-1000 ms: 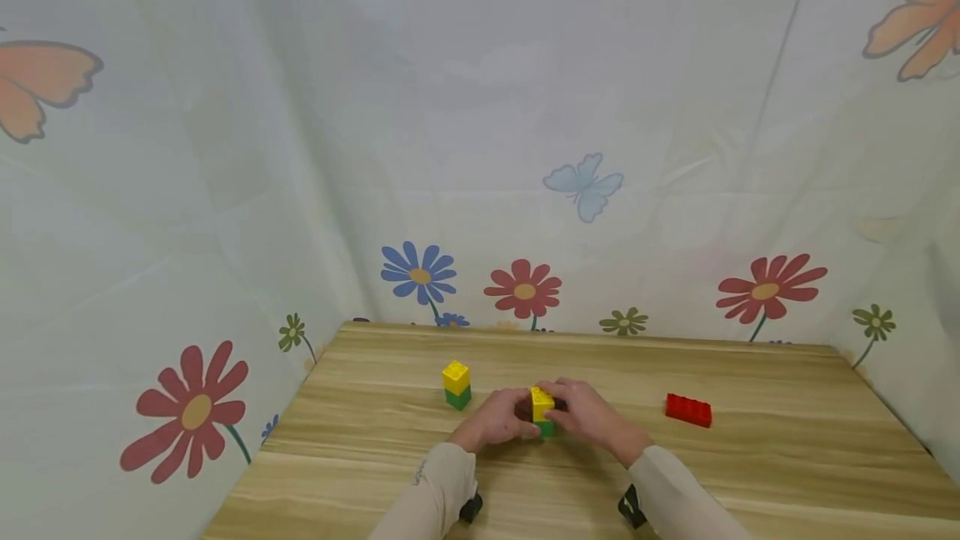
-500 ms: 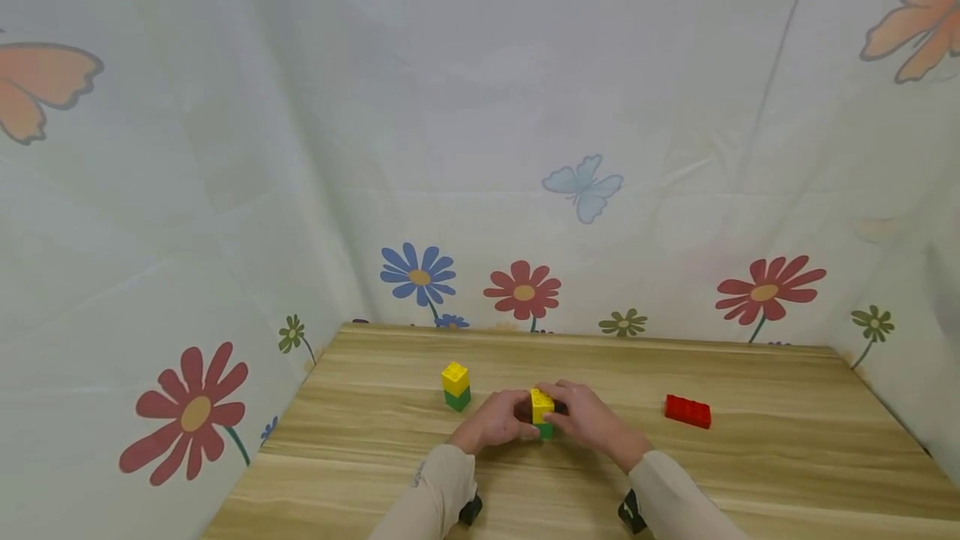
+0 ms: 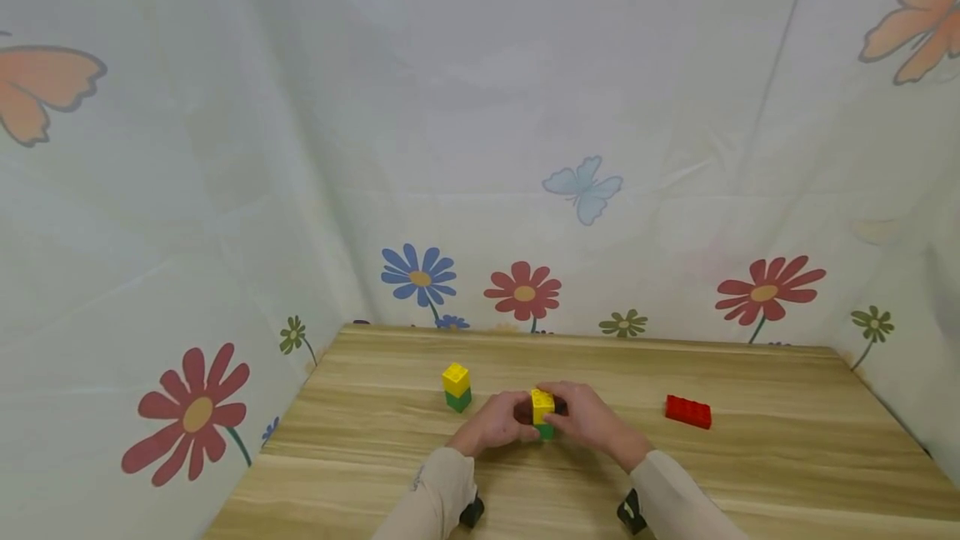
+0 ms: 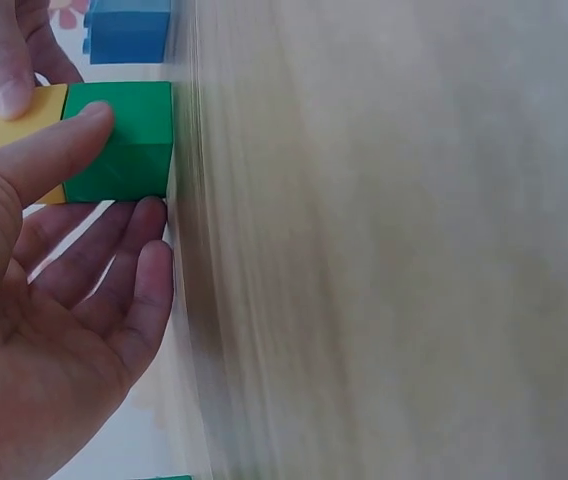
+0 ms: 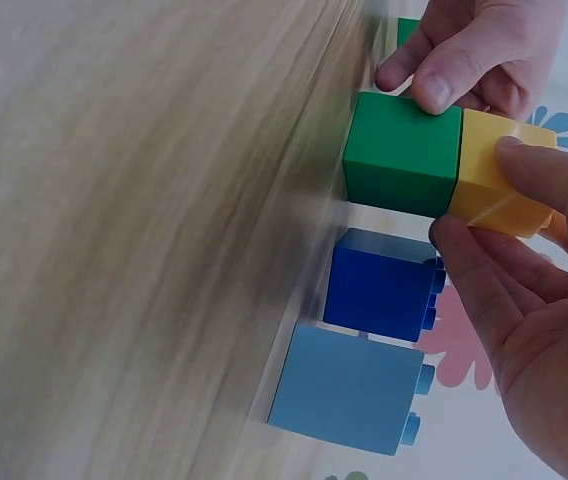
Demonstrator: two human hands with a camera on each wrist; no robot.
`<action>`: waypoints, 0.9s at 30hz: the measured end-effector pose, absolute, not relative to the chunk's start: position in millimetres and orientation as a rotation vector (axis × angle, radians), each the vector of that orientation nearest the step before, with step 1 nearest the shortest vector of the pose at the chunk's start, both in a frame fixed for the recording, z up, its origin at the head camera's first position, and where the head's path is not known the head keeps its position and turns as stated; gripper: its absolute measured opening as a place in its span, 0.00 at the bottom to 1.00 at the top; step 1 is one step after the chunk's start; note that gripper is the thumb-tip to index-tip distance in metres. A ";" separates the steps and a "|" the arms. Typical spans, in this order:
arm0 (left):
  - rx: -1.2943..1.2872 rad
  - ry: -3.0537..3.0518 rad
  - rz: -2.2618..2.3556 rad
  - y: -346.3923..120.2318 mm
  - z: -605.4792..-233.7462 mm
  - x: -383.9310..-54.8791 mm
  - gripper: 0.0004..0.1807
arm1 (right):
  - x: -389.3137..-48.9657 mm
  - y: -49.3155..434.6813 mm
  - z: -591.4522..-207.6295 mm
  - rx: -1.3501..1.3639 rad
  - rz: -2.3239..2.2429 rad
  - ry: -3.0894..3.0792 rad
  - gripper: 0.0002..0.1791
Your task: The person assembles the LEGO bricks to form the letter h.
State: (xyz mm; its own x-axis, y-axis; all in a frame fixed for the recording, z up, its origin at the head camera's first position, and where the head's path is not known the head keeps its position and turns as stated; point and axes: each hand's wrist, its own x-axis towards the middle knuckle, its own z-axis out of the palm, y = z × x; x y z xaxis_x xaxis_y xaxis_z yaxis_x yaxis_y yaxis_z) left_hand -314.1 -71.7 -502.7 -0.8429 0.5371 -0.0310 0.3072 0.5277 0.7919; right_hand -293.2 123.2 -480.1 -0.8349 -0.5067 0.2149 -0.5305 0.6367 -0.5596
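In the head view a yellow toy building brick (image 3: 542,407) sits on top of a green toy building brick (image 5: 401,152), and both hands meet around this small upright stack. My left hand (image 3: 498,421) pinches the green brick; its thumb lies across the seam with the tip on the green face. My right hand (image 3: 592,422) grips the yellow brick between thumb and fingers, one fingertip at the seam. The green brick's base is right at the tabletop in both wrist views.
A second yellow-on-green stack (image 3: 456,387) stands to the left. A flat red brick (image 3: 687,412) lies to the right on the wooden table (image 3: 787,473). The right wrist view also has a dark blue brick (image 5: 379,290) and a light blue brick (image 5: 349,390) beyond the held stack.
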 end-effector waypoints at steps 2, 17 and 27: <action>0.709 2.505 1.213 -71.6 -502.7 -313.6 0.15 | -292.6 123.6 -479.4 0.893 0.987 -2.806 0.26; 0.686 2.499 1.256 -76.2 -499.0 -307.6 0.17 | -285.1 130.2 -476.3 0.806 1.016 -2.792 0.30; 0.617 2.537 1.272 -96.2 -489.5 -295.3 0.20 | -268.3 156.6 -460.0 0.804 0.980 -2.718 0.25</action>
